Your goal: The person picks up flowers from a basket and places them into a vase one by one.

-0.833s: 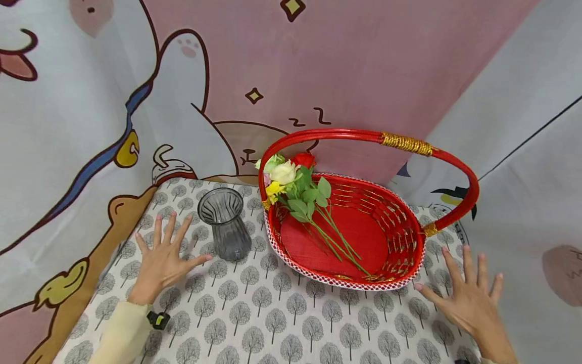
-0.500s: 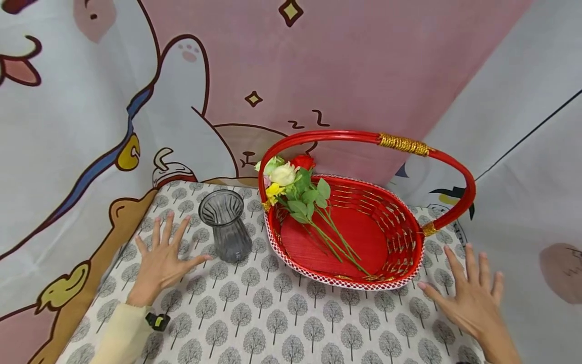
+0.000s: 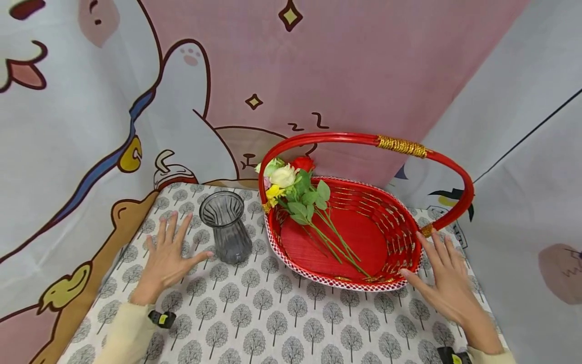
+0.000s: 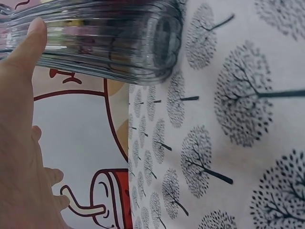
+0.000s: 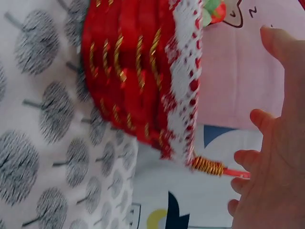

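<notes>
A grey ribbed glass vase (image 3: 231,230) stands upright left of a red woven basket (image 3: 345,237). Spread fingers mark my left hand (image 3: 167,260), which is beside the vase; its thumb points toward the glass in the left wrist view (image 4: 24,52). Inside the basket lie several flowers (image 3: 300,189), white, yellow and red blooms leaning on the left rim, green stems reaching across the floor. At the basket's right end, my right hand (image 3: 443,278) has its fingers extended near the rim and holds nothing. Whether it touches the rim I cannot tell.
A tall arched red handle (image 3: 336,137) with gold wrapping rises over the basket. The table is covered by a tree-print cloth (image 3: 277,323). Behind it hangs a cartoon-print curtain (image 3: 364,76), with more printed fabric along both sides.
My right hand has moved left and up, closer to the right end of the basket. The left hand has barely shifted. The vase, basket and flowers stay in place.
</notes>
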The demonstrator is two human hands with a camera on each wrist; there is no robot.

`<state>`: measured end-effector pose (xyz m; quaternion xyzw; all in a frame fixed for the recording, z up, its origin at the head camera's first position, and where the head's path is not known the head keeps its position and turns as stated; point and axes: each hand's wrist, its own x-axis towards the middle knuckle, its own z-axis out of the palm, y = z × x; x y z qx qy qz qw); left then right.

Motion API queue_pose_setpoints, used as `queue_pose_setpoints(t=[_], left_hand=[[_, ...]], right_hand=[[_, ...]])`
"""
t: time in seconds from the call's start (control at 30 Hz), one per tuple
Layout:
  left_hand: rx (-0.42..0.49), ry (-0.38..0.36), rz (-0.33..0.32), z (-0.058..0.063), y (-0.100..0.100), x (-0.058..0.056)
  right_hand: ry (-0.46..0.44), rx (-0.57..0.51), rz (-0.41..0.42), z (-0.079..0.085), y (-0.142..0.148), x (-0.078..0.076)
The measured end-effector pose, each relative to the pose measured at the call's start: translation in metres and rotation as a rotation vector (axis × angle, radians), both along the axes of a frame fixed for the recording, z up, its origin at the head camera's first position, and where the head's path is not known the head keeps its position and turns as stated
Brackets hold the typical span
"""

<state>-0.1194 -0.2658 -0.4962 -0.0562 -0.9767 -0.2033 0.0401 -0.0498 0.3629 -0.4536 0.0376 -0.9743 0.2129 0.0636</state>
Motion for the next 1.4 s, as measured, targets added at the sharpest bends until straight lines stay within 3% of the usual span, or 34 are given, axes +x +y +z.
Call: queue_pose_setpoints(t=[0.27, 0.4, 0.57, 0.9, 1.13, 1.4], left_hand=[[0.104, 0.003, -0.022, 0.003, 0.006, -0.004], [0.21, -0.004, -0.041, 0.004, 0.007, -0.007], [0.373, -0.031, -0.069, 0.005, 0.01, -0.01], [0.646, -0.007, -0.11, 0.005, 0.029, -0.014], [0.782, 0.001, -0.09, -0.002, 0.046, -0.012], [0.851, 0.023, -0.042, -0.011, 0.06, -0.011]], right_hand=[[-0.107, -0.12, 0.093, 0.012, -0.022, -0.014], [-0.156, -0.146, 0.141, 0.015, -0.032, -0.021], [-0.139, -0.176, 0.218, 0.018, -0.043, -0.029], [-0.138, -0.166, 0.3, 0.033, -0.063, -0.049], [-0.178, -0.146, 0.342, 0.042, -0.078, -0.065], [-0.206, -0.161, 0.367, 0.048, -0.093, -0.087]])
